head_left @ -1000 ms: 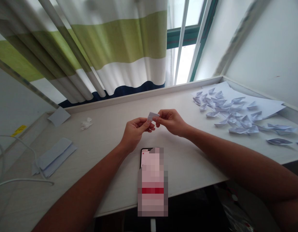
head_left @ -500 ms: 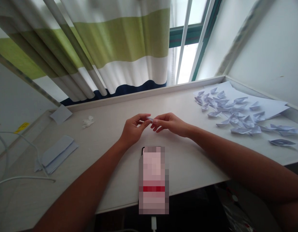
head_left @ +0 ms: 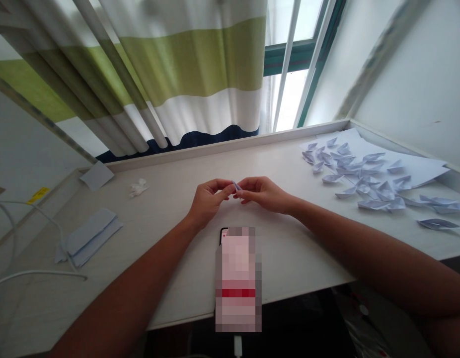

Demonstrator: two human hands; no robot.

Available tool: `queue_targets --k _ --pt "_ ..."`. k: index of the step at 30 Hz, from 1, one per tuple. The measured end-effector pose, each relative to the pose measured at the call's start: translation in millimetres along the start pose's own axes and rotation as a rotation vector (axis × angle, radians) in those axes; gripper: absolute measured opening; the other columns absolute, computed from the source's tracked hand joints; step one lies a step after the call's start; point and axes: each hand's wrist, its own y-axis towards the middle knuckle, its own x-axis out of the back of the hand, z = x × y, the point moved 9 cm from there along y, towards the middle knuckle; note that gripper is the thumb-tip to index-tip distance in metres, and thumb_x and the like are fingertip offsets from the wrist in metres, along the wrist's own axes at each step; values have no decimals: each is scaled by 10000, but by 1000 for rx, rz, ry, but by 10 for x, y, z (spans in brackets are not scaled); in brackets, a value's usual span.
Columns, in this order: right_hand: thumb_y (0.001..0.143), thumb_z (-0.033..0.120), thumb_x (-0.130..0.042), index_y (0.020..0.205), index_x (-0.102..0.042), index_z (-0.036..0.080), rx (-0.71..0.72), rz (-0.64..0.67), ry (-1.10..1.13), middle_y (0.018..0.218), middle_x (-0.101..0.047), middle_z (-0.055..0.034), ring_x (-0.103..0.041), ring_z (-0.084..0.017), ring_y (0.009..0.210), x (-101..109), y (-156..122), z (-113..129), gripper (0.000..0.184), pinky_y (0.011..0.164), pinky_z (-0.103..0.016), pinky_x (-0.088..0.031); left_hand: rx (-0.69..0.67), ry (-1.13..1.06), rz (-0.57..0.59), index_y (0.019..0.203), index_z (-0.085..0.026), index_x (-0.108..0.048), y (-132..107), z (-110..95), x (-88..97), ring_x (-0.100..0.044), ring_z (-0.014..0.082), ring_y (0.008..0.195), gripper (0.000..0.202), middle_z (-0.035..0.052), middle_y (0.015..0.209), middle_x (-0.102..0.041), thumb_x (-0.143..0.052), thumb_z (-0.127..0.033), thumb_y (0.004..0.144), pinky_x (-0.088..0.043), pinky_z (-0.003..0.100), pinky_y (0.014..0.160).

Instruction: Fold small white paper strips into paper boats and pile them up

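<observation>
Between my two hands, above the middle of the desk, is a small folded piece of white paper (head_left: 236,186), its pointed tip up and tilted to the left. My left hand (head_left: 212,196) pinches it from the left with thumb and fingers. From the other side my right hand (head_left: 263,193) grips it, thumb toward me and fingers curled behind. The fingers hide most of the paper. Many folded paper boats (head_left: 364,181) lie in a loose group at the right, partly on flat white sheets (head_left: 412,159).
Nearer me a phone (head_left: 238,278) stands at the desk's front edge, a white cable (head_left: 238,345) below it. At the left are stacked paper pieces (head_left: 94,233), a single square sheet (head_left: 97,175), a crumpled tissue (head_left: 138,188) and looped cables (head_left: 47,273). A raised rim (head_left: 200,150) borders the back.
The folded paper has turned from lying nearly flat to pointing more upright. Both hands still hold it, their fingers shifted slightly. The whole view has moved a little.
</observation>
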Motion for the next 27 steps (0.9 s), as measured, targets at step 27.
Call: queue_targets --k 27 --pt "701 546 -1005 843 -726 173 68 -157 -6 803 -788 -48 -757 -195 771 130 -2 60 488 750 -356 -632 38 -37 -13 960 -181 -812 -28 -20 -2 -716 190 769 371 45 833 -802 -964 -424 724 -561 332 762"
